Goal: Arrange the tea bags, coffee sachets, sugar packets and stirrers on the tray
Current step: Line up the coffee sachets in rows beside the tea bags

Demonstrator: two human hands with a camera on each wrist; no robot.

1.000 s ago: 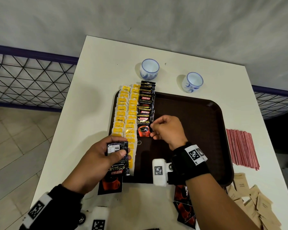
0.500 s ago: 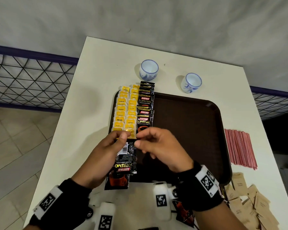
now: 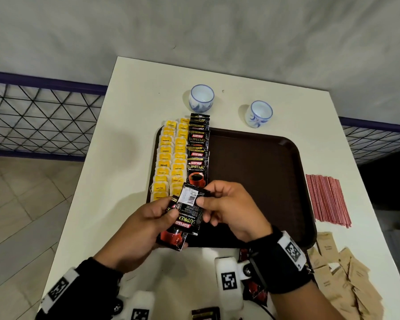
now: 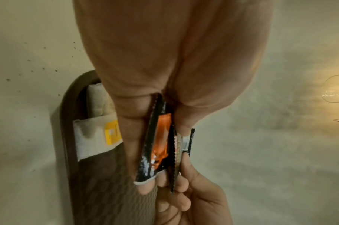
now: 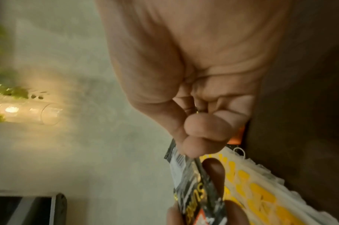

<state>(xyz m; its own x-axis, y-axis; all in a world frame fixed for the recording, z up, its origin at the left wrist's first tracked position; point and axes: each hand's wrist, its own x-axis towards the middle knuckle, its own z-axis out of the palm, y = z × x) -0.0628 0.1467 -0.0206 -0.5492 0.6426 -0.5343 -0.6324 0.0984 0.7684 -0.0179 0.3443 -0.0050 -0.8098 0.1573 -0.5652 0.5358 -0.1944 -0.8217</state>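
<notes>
My left hand (image 3: 157, 218) grips a small stack of black coffee sachets (image 3: 179, 229) over the brown tray's (image 3: 252, 181) near-left corner. My right hand (image 3: 219, 204) pinches the top sachet (image 3: 192, 196) of that stack by its barcode end, lifting it off. The left wrist view shows the sachets (image 4: 157, 146) edge-on between my fingers, with a tea bag (image 4: 95, 134) beyond. On the tray lie two columns of yellow-tagged tea bags (image 3: 171, 162) and one column of coffee sachets (image 3: 198, 153). Red stirrers (image 3: 326, 199) and brown sugar packets (image 3: 342, 280) lie on the table to the right.
Two small blue-and-white cups (image 3: 201, 98) (image 3: 259, 113) stand behind the tray on the white table (image 3: 129, 125). More coffee sachets (image 3: 252, 287) lie on the table near my right wrist. A wire fence (image 3: 37, 116) runs along the left.
My right hand left the laid-out sachet on the tray and came back to my left hand, where it now pinches the top sachet of the held stack.
</notes>
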